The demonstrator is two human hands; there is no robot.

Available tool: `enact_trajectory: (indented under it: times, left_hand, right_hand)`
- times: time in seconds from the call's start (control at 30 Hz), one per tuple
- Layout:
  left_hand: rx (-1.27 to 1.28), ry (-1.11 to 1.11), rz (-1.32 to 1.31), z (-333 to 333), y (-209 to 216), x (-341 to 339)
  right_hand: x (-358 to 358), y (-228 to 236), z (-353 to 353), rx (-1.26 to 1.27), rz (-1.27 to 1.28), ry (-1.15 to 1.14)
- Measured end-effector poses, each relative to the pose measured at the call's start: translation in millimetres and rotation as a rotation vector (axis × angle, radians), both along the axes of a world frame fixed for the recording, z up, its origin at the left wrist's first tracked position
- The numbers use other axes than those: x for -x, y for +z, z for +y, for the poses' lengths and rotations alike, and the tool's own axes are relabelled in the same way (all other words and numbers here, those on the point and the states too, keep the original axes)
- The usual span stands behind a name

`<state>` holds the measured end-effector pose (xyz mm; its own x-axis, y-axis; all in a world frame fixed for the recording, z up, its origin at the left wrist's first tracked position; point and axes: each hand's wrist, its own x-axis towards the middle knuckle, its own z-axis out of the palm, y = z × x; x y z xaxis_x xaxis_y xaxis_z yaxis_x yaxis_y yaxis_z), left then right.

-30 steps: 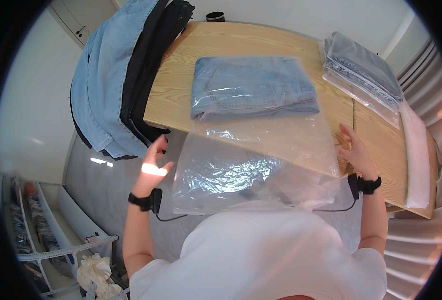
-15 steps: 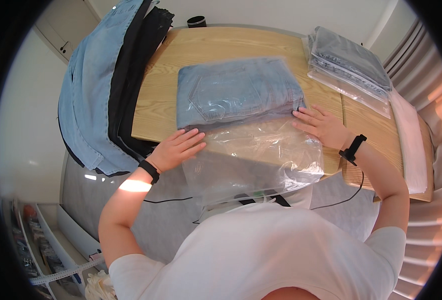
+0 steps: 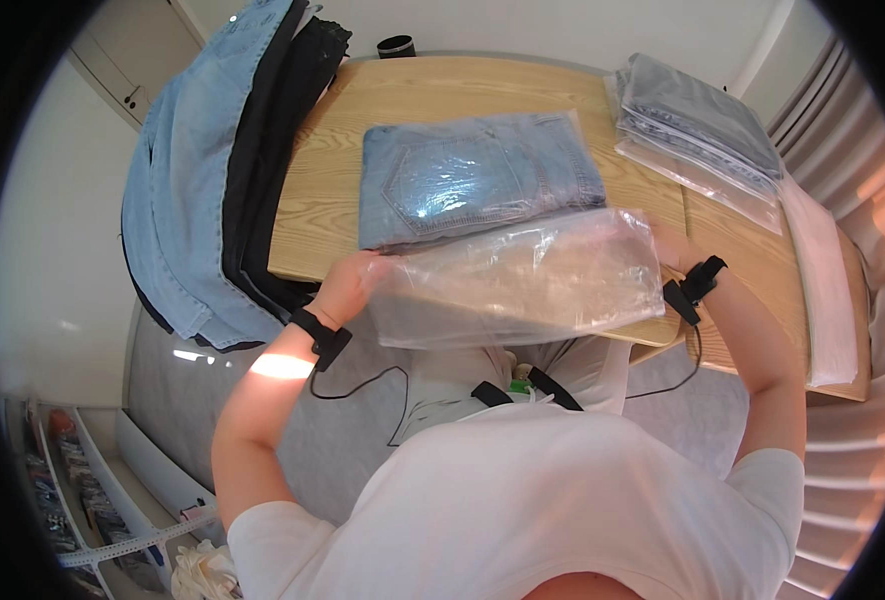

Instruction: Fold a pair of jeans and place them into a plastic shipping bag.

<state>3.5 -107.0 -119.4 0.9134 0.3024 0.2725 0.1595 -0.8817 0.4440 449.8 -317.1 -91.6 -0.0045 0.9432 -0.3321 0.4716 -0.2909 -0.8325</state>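
Folded light-blue jeans [image 3: 463, 185] lie on the wooden table inside a clear plastic bag [image 3: 523, 285], a back pocket facing up. The bag's loose, unfilled end is raised on the near side and hangs past the table's front edge. At its left side my left hand [image 3: 348, 285] is closed on the plastic, its fingertips hidden. My right hand [image 3: 671, 248] grips the bag's right side, with fingers partly behind the plastic. Both wrists wear black bands with cables.
Blue and black denim garments [image 3: 198, 190] are draped in a pile at the left. Bagged grey garments [image 3: 703, 120] are stacked at the back right, beside white sheets [image 3: 825, 290] along the right edge. A black cup [image 3: 397, 46] stands behind the table [image 3: 463, 85].
Both hands went from lying flat with fingers spread to gripping the bag's sides. The bag's loose end has lifted and drawn up toward the jeans.
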Motion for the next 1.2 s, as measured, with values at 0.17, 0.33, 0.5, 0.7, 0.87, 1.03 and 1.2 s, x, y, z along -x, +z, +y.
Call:
enact_trajectory:
  times: [0.17,0.33,0.5,0.7,0.87,1.03,1.2]
  left_hand:
    - [1.341,0.302,-0.086,-6.9,27.1,17.8]
    - [1.379,0.441,0.012,-34.9,37.1,27.4]
    - [0.987,0.321,-0.177,-57.1,74.5,27.7]
    - [1.116,-0.158,-0.109,-31.9,79.1,33.0]
    - [1.393,0.339,-0.182,3.3,55.2,3.8]
    - [1.385,0.506,-0.164,15.6,34.2,-16.0]
    - [1.285,0.554,-0.285,-10.2,31.7,22.8]
  right_hand:
    - [33.8,31.6,-21.4,-0.147,0.106,-0.195]
    - [33.8,16.5,-45.6,0.082,0.182,-0.296]
    - [51.2,24.7,-69.3,-0.378,0.301,-0.308]
    - [34.0,35.3,-76.6,-0.308,0.444,0.013]
    - [41.1,21.4,-37.0,-0.318,0.781,-0.476]
    - [33.0,6.9,-13.2,-0.015,0.754,-0.664]
    - [56.4,6.1,-47.5,-0.307,0.653,-0.772]
